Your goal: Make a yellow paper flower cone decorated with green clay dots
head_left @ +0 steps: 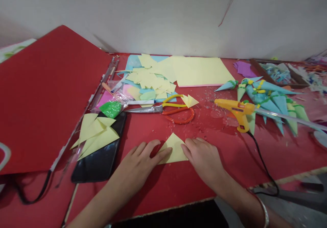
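Observation:
A yellow piece of paper, triangular in outline, lies flat on the red tabletop in front of me. My left hand holds its left side, the thumb resting on top of the paper and the other fingers curled by the edge. On the opposite side my right hand grips the right edge, thumb and fingers close together. Just beyond the paper are scissors with red and yellow handles. A small folded yellow paper touches the yellow handle.
A yellow glue gun with a black cord lies right, beside several blue and green paper cones. Left, yellow folded papers rest on a black phone. A red board stands far left. Yellow sheets lie behind.

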Motion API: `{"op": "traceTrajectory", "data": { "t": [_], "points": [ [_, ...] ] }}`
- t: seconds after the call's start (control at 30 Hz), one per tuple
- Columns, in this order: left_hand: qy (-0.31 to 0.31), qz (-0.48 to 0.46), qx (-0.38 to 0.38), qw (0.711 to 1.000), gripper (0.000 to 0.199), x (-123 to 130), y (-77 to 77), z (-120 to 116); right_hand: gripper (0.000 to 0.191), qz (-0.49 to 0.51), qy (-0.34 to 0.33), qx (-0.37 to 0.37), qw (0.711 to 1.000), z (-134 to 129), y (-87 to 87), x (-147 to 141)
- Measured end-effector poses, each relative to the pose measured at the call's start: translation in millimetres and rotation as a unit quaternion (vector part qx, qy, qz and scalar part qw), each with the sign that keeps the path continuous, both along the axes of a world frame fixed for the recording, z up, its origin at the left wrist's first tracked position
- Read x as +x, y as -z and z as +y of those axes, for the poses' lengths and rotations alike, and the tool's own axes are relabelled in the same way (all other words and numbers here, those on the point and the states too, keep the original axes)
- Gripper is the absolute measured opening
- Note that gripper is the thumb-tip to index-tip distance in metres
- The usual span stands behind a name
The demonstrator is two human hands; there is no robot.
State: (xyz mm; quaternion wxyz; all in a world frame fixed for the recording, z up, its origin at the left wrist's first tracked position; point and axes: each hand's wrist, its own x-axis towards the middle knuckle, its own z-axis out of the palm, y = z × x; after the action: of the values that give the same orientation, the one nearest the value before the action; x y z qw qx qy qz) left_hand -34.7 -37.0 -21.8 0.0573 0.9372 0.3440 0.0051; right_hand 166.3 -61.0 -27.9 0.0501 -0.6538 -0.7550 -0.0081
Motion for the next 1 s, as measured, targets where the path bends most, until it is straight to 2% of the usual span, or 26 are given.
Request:
{"op": "traceTrajectory", "data": {
  "t": [0.23,0.5,0.6,0.67,0.73,0.8,0.87,0.93,1.0],
  "points": [
    [0.061,0.038,0.039,0.997,0.065,-19,-0.8,14,0.023,0.005,0.005,-0.004,1.000,0,-1.1,-1],
    [0.093,0.048,0.028,0.994,0.055,-20,-4.8,32,0.025,-0.014,-0.010,0.016,1.000,0,-0.5,-2],
    [0.104,0.026,0.016,0.994,0.051,-20,-7.2,36,0.020,-0.023,-0.012,0.054,0.998,0,-0.8,-3],
    [0.107,0.014,0.006,0.994,0.048,-19,-8.7,37,0.015,-0.027,-0.047,0.104,0.993,-2,-2.2,-4],
    [0.112,0.016,-0.002,0.994,0.046,-19,-10.1,38,0.022,-0.020,-0.135,0.143,0.980,-5,-4.1,-8],
    [0.116,0.029,-0.005,0.993,0.046,-18,-11.4,38,0.026,-0.002,-0.239,0.138,0.961,-9,-5.4,-13],
    [0.118,0.041,-0.002,0.992,0.049,-17,-12.8,37,0.024,0.021,-0.304,0.105,0.947,-12,-4.9,-18],
    [0.113,0.048,-0.007,0.992,0.052,-17,-14.2,37,0.024,0.039,-0.325,0.067,0.942,-14,-2.6,-22],
    [0.108,0.044,-0.017,0.993,0.051,-17,-15.3,36,0.024,0.056,-0.318,0.045,0.946,-15,0.1,-24]
  ]
}}
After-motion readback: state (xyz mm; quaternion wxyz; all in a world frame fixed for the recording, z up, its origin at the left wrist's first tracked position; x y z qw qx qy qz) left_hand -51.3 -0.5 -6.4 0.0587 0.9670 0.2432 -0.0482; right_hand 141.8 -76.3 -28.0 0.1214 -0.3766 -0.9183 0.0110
